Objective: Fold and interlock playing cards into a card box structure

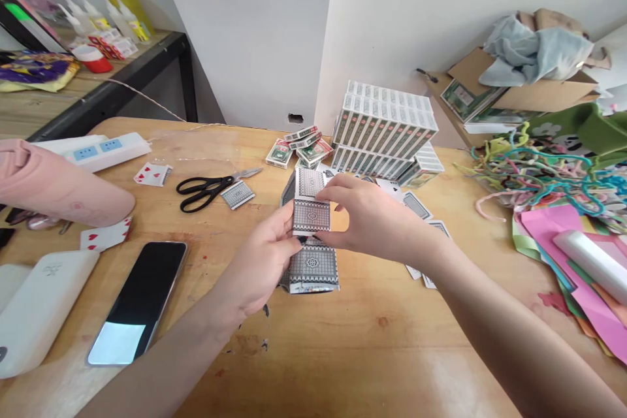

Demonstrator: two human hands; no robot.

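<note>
At the middle of the table, a folded playing card with a grey patterned back is pinched between my two hands. My left hand grips its left edge, thumb toward me. From the right, my right hand has thumb and fingers closed on the card's other edge. Under and around it is a structure of joined playing cards, partly hidden by my hands. Black-handled scissors lie to the left, beside a small folded card.
Stacked card boxes stand at the back, near several loose card packs. Loose cards lie right of my hands. A phone, white power bank and pink pouch are left; coloured paper and yarn right.
</note>
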